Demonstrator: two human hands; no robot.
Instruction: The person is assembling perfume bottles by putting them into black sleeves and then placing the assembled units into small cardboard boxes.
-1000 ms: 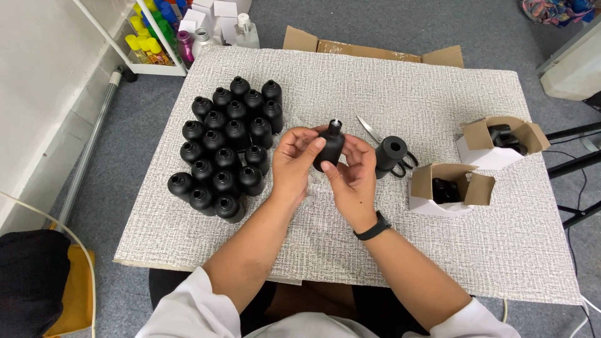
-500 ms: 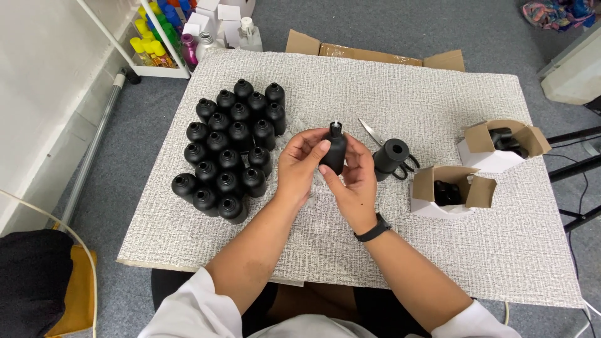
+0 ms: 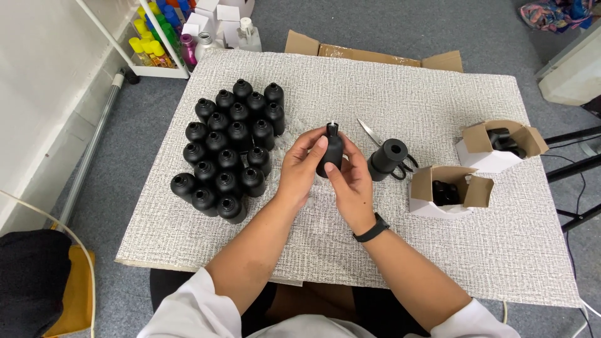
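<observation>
Table (image 3: 400,94) fills my view, a cluster of black bottles (image 3: 228,150) standing left on it. Above mid-table, left hand (image 3: 300,172) and right hand (image 3: 352,181) both close their fingers round one black bottle (image 3: 330,152), upright.

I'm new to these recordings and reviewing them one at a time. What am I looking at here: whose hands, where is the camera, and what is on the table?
There is no machine. A person wears a camera on the head, so you look down at their own two bare hands over a table covered in a textured grey-white cloth.

Together the left hand and right hand hold one small black bottle upright above the table.

To their left stands a cluster of black bottles, open-necked. To the right lie scissors, a black roll, and two small open cardboard boxes with dark parts inside. Coloured bottles sit on the floor beyond.
</observation>
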